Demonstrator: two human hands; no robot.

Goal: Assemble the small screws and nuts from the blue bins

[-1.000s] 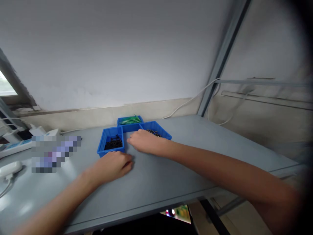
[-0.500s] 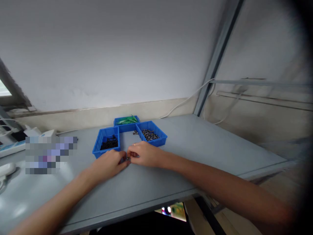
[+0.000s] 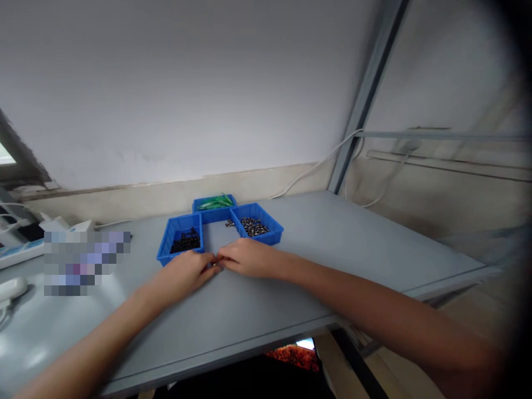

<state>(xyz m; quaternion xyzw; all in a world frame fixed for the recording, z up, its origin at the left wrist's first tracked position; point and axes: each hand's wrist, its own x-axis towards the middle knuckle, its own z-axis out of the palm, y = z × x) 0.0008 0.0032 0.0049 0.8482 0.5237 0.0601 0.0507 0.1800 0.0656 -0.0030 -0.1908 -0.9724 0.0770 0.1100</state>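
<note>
My left hand (image 3: 190, 271) and my right hand (image 3: 245, 257) meet fingertip to fingertip low over the table, just in front of the blue bins. A small shiny metal piece (image 3: 215, 264) shows at the left fingertips, pinched there; its exact kind is too small to tell. The right fingers are closed against the same spot, and what lies between them is hidden. Black small parts (image 3: 185, 241) fill the left blue bin (image 3: 166, 244). Shiny metal parts (image 3: 254, 226) lie in the right blue bin (image 3: 272, 238), with a few loose metal parts (image 3: 230, 223) beside it.
At the back, a smaller blue bin (image 3: 214, 216) holds green strips (image 3: 216, 201). A white power strip (image 3: 20, 253) and a white device (image 3: 13, 287) are on the left of the grey table (image 3: 353, 238). A metal post (image 3: 361, 105) rises at the right rear corner.
My right fingers have closed in and straightened toward the left fingertips, covering more of the small piece. The bins have not moved.
</note>
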